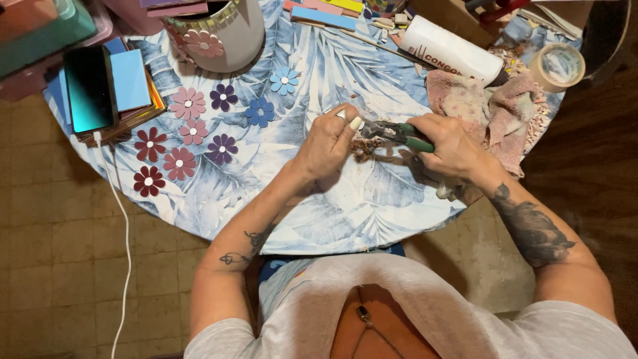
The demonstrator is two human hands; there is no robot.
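— What lies at the table's [372, 219] left edge?

— A dark glossy phone [90, 90] on a stack of flat tiles [131, 80], a white cable [123, 252] hanging off the edge. Just beside them, flat flower cut-outs [188, 103] in maroon, pink, purple and blue, each with a pale centre, spread over the leaf-print cloth.

— And at the far edge?

— A grey pot [226, 33] with a flower stuck on its wall, then thin coloured strips [322, 14].

— The hands?

— Near the table's middle. The left hand [329, 143] pinches a small brownish piece [364, 147], fingertips closed on it. The right hand [452, 146] is clenched round green-handled nippers [395, 131], whose metal head meets the piece; whether it bites I cannot tell.

— Right of that?

— A crumpled pink rag [492, 106] under the right hand, with tiny chips at its edge. Behind it a white cylinder [452, 50] with black lettering lies on its side; at the far right corner, a roll of beige tape [559, 66].
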